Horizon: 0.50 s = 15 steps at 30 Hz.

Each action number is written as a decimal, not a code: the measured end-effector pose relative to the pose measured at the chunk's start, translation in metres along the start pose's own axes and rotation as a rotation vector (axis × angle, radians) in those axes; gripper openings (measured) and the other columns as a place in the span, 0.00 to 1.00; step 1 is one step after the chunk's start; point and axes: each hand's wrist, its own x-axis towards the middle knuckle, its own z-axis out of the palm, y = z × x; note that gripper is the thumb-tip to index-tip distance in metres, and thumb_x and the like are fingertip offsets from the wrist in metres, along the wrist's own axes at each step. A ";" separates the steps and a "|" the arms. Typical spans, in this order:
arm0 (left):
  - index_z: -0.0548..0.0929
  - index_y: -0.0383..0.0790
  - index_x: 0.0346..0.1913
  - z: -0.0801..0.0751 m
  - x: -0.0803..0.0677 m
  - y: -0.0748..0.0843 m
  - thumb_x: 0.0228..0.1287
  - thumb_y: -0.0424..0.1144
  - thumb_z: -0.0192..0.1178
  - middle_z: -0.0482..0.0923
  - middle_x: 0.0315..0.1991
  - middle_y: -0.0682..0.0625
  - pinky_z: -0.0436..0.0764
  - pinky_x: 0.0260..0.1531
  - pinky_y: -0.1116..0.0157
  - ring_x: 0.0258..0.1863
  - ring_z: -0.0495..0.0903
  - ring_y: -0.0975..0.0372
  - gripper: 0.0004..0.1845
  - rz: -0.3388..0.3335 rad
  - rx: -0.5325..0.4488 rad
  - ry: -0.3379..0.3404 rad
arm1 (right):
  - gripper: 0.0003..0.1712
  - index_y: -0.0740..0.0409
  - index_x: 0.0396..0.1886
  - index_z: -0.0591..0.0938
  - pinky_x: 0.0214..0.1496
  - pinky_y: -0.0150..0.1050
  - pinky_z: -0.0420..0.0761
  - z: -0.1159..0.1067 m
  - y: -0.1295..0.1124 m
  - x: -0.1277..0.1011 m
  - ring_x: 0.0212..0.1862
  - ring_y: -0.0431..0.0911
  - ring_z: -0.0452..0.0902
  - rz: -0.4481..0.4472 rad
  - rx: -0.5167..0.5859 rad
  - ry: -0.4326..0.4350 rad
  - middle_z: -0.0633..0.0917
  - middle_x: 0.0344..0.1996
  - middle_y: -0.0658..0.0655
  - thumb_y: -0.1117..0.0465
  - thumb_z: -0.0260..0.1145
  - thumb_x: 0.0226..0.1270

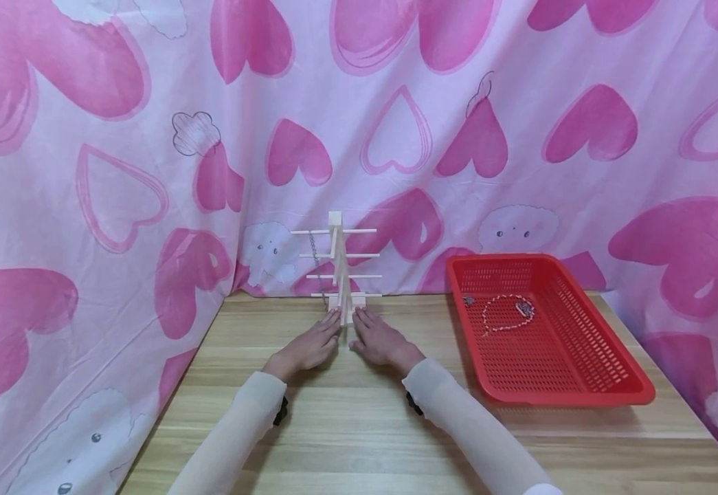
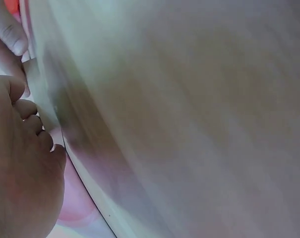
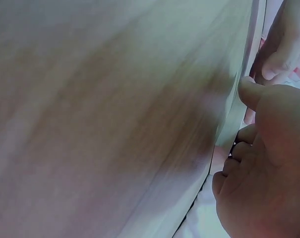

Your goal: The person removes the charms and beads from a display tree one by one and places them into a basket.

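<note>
A pale wooden rack (image 1: pixel 341 275) stands at the back of the table, with an upright post and several thin crossbars. From its left side hangs a thin dark chain (image 1: pixel 314 249). My left hand (image 1: pixel 310 345) reaches to the left side of the rack's base, its fingers straight and the tips at the base. On the other side, my right hand (image 1: pixel 385 341) does the same, fingers extended and thumb apart from the wood. Both palms show at the edges of the wrist views, low over the table; the exact fingertip contact is hidden there.
A red perforated plastic basket (image 1: pixel 565 399) sits on the right of the wooden table (image 1: pixel 346 440). Inside it lie a light beaded necklace (image 1: pixel 486 322) with a dark pendant (image 1: pixel 524 309) and a small dark piece (image 1: pixel 468 301). Heart-patterned pink cloth (image 1: pixel 299 152) hangs behind and alongside.
</note>
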 end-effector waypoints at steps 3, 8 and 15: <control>0.50 0.36 0.86 0.002 0.003 -0.010 0.87 0.46 0.37 0.40 0.88 0.42 0.51 0.87 0.49 0.88 0.42 0.47 0.33 0.034 -0.082 0.038 | 0.44 0.64 0.87 0.51 0.90 0.48 0.49 0.000 0.000 0.000 0.89 0.56 0.43 0.001 -0.005 -0.004 0.49 0.88 0.63 0.44 0.51 0.87; 0.66 0.40 0.82 -0.005 0.005 -0.010 0.87 0.51 0.41 0.64 0.82 0.39 0.64 0.82 0.45 0.82 0.64 0.45 0.31 0.002 -0.146 0.160 | 0.45 0.65 0.87 0.50 0.90 0.49 0.49 0.001 0.001 0.001 0.89 0.57 0.43 -0.001 -0.003 -0.004 0.49 0.87 0.64 0.44 0.52 0.87; 0.85 0.39 0.51 -0.043 0.009 0.013 0.81 0.39 0.57 0.87 0.37 0.48 0.87 0.38 0.61 0.33 0.83 0.60 0.10 -0.120 -0.186 0.415 | 0.45 0.67 0.87 0.51 0.90 0.50 0.49 0.002 0.000 0.001 0.88 0.58 0.43 -0.005 -0.002 0.001 0.50 0.87 0.65 0.45 0.55 0.86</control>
